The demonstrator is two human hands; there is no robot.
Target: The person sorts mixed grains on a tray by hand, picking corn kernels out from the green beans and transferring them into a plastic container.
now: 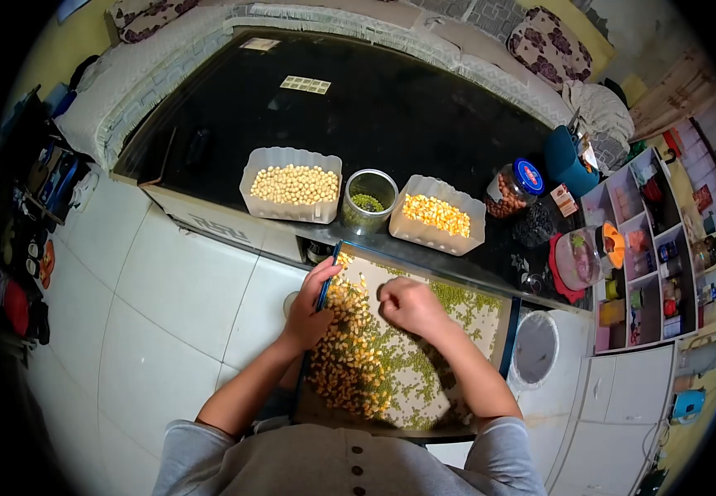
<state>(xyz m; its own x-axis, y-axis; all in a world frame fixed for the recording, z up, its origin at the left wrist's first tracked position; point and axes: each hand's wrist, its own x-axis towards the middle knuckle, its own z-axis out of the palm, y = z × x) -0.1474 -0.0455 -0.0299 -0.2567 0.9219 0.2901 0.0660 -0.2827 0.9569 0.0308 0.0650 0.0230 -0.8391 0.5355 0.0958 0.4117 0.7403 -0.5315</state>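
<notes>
A shallow tray (507, 335) with a dark blue rim lies in front of my body. Yellow corn kernels (343, 351) cover its left part, mixed with small green beans (462, 299) that spread across the middle and right. My left hand (308, 307) is closed over the tray's left rim, its thumb on the inner side by the corn. Above the middle of the tray is my right hand (411, 306), its fingers curled together. Whatever those fingers hold, if anything, is hidden.
On the black table (234, 99) stand a plastic tub of pale beans (295, 185), a clear jar of green beans (368, 202), a tub of corn (437, 217) and a blue-lidded jar (513, 188). A round bin (535, 349) is right of the tray, near shelves (644, 285).
</notes>
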